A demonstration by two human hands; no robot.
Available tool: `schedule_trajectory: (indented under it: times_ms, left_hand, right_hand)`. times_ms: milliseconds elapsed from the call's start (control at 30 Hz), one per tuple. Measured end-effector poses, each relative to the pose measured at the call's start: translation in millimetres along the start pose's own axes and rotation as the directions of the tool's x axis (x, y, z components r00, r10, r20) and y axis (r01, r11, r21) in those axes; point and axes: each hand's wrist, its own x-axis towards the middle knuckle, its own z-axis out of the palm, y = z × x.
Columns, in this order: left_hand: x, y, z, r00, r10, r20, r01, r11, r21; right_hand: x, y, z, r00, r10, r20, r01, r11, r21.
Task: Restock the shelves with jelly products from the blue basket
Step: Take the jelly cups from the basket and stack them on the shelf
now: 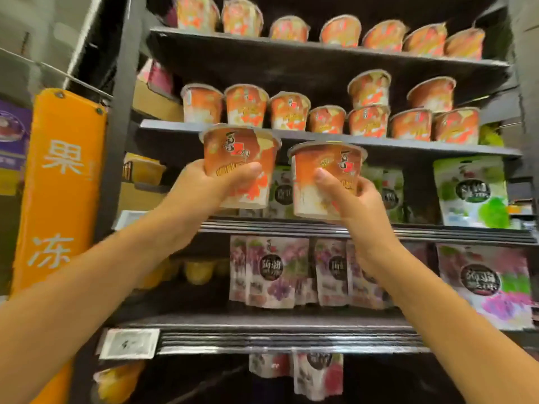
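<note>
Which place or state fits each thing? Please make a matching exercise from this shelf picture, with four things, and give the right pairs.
Things
1. left hand
2. orange sign
3. green pouch
4. purple pouch

Places or states
A. left of the shelves, with white characters
B. grips a cup
C. one level below the green pouch
D. far right, one level above the purple pouch

Pairs: 1-B, 2-A, 3-D, 4-C

The upper edge crops the top-left cup [196, 13]; the price tag [128, 344] blurs illegibly.
</note>
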Motion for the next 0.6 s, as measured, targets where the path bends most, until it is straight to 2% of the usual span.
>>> schedule_trajectory:
  times_ms: [167,233,333,600]
  left_hand:
    - [68.4,29.6,10.2,0.997,0.029,-0.072,-0.020,0.992,0.122]
    - [90.8,31.0,16.0,0.992,0.020,-0.122,-0.002,0.990,0.142]
    - [117.1,25.8,21.7,0.984,-0.005,-0.179,0.034,0.986,0.163]
    - [168.6,14.6,24.8,0.980,0.089,-0.181,-0.059,0.985,0.163]
  right_hand:
    - [67.2,-37.5,13.2,0.999,-0.003,-0.038,0.002,0.999,-0.035]
    - [88.3,-43.2,17.0,0.998,0.034,-0.058,-0.038,0.997,-0.064]
    - [115.7,-43.1,18.3,0.997,0.018,-0.073,-0.024,0.996,-0.082]
    - [198.9,-58.5,12.0,0.974,-0.089,-0.207,0.077,0.995,-0.069]
